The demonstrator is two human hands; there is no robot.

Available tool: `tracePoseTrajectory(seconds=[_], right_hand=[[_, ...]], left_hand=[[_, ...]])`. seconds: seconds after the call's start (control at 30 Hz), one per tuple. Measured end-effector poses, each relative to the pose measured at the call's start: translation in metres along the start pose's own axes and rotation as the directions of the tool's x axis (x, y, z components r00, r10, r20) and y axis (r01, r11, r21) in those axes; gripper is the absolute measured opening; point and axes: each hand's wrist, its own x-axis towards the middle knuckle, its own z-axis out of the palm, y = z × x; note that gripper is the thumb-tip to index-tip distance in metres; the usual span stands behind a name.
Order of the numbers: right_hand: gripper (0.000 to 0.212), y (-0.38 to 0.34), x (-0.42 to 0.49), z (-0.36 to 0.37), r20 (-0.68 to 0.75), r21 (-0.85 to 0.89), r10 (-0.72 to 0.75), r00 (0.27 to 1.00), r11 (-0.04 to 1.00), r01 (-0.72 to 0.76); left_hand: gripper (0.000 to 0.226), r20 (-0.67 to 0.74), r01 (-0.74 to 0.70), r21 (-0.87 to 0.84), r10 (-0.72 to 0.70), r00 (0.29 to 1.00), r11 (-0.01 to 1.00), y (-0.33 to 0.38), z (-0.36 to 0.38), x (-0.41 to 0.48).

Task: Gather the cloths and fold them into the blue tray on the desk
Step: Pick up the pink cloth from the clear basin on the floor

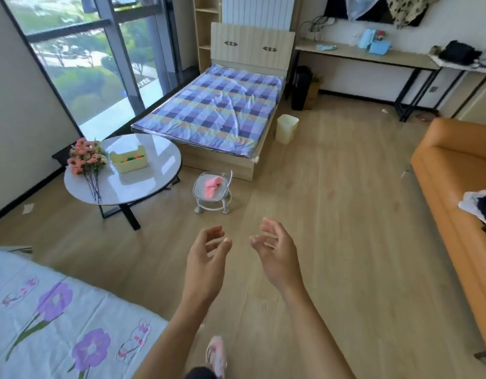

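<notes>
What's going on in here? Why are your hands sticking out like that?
A person is in a bedroom with the left hand and right hand held out in front, fingers loosely curled, holding nothing. A pink cloth lies on a small stool by the foot of the bed. Far across the room, the blue tray sits on the desk, with a pale blue cloth lying near it. No cloth is picked up yet.

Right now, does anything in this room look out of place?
Yes. A pink cloth lies crumpled on the small stool by the bed, a black-and-white clothing heap sits on the orange sofa, and a paper scrap lies on the floor beside the round table.
</notes>
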Motion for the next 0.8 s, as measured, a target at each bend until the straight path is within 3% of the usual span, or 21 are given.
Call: tracePoseTrajectory(seconds=[0.6,0.8], right_hand=[[0.049,-0.003,0.38,0.065,0.018,-0.016,0.072,0.997,0.997,-0.072],[0.048,0.015,0.5,0.085,0.076,-0.033,0.109,0.991,0.994,-0.106]], left_hand=[[0.028,0.069,0.166,0.011,-0.166,0.984,0.986,-0.019,0.091,0.38],[0.03,-0.003,0.222,0.017,-0.222,0.975,0.975,-0.04,0.122,0.49]])
